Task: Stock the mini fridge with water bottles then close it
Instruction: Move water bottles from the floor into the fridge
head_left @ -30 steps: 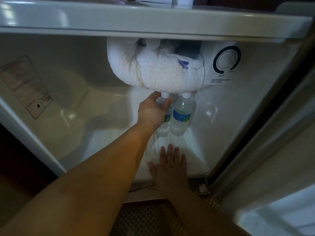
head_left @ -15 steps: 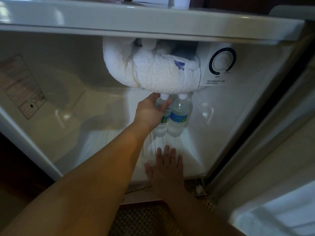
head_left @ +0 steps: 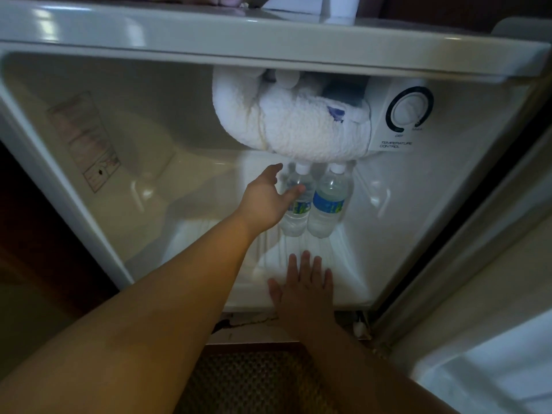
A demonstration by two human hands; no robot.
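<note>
— At the back of the mini fridge [head_left: 433, 204], what stands there?
— Two water bottles [head_left: 328, 201], upright and touching, white caps just under the frosted freezer box [head_left: 292, 127].
— And the left hand [head_left: 265, 201]?
— Reaching in beside the left bottle, fingers loose and spread; the thumb lies against that bottle, but nothing is gripped.
— The right hand [head_left: 304, 288]?
— Flat, fingers straight, pressing on the fridge floor near the front edge.
— Anything else?
— A temperature dial [head_left: 409, 112] right of the freezer box, a sticker [head_left: 83, 141] on the left wall. The door stands open.

Two upright bottles [head_left: 316, 201] inside open fridge [head_left: 418, 222]
</note>
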